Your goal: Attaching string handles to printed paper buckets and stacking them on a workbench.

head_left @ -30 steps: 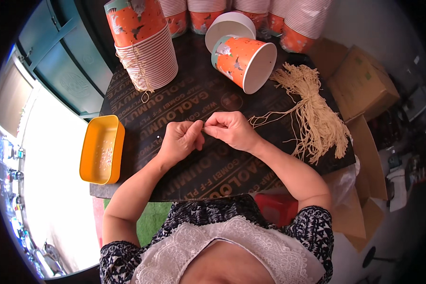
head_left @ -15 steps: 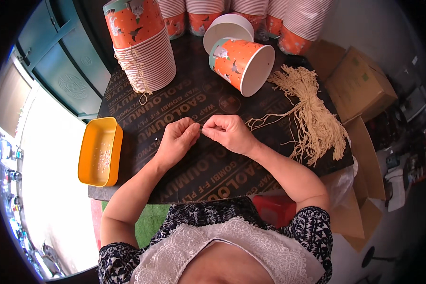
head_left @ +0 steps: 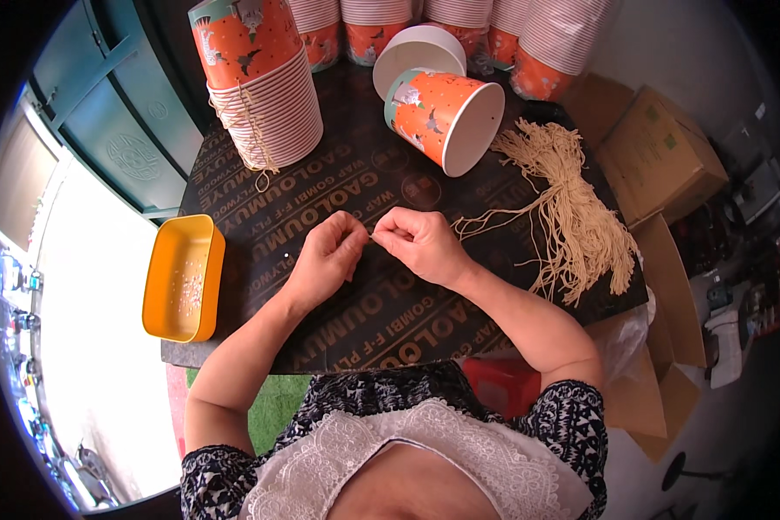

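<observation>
- Thin strand (head_left: pixel 371 236), right in the little gap between the fingertips, over the table (head_left: pixel 355 334)!
- Right hand (head_left: pixel 426 250): thumb and fingers pinched on it.
- Left hand (head_left: pixel 322 253): fingers curled in at the other side, just apart from the right; can't tell how firmly they grip.
- Cream string bundle (head_left: pixel 585 230) lies right of both hands, loose ends trailing toward the right wrist.
- Yellow tub (head_left: pixel 220 277) sits off left; tipped orange cup (head_left: pixel 433 117) beyond.

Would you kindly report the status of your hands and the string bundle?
Left hand, right hand: pinched, close together; anything held too small to identify. Tan string bundle to their right. Tipped orange paper bucket beyond, not blocking.
</observation>
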Action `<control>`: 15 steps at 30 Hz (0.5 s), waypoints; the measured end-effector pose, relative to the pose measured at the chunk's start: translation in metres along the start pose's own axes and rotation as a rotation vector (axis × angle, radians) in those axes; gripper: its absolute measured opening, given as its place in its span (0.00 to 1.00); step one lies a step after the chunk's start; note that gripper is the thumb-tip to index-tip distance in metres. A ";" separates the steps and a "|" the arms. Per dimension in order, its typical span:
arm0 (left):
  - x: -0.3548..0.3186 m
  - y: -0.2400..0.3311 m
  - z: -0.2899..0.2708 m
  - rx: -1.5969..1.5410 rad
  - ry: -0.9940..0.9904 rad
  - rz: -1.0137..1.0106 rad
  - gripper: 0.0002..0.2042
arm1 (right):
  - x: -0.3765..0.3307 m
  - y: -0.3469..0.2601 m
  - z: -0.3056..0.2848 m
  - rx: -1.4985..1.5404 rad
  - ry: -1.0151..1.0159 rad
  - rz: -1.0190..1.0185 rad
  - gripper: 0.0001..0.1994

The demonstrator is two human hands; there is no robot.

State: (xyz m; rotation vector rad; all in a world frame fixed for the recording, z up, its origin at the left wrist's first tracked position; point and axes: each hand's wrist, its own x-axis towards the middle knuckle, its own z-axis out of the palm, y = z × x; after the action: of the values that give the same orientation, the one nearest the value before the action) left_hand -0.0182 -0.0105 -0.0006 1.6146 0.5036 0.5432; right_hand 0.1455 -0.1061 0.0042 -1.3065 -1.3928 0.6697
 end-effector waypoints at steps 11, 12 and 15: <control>0.005 -0.005 -0.009 -0.005 0.158 0.056 0.07 | 0.018 0.009 -0.044 -0.643 0.578 -0.371 0.04; 0.004 -0.006 -0.009 -0.006 0.161 0.055 0.07 | 0.020 0.011 -0.049 -0.694 0.602 -0.364 0.04; 0.005 -0.007 -0.008 0.004 0.159 0.069 0.07 | 0.023 0.024 -0.057 -0.753 0.599 -0.325 0.04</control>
State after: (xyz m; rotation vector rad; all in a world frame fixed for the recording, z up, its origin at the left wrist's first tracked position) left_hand -0.0189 -0.0006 -0.0068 1.6051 0.5684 0.7266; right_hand 0.2106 -0.0931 0.0057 -1.6102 -1.3298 -0.5002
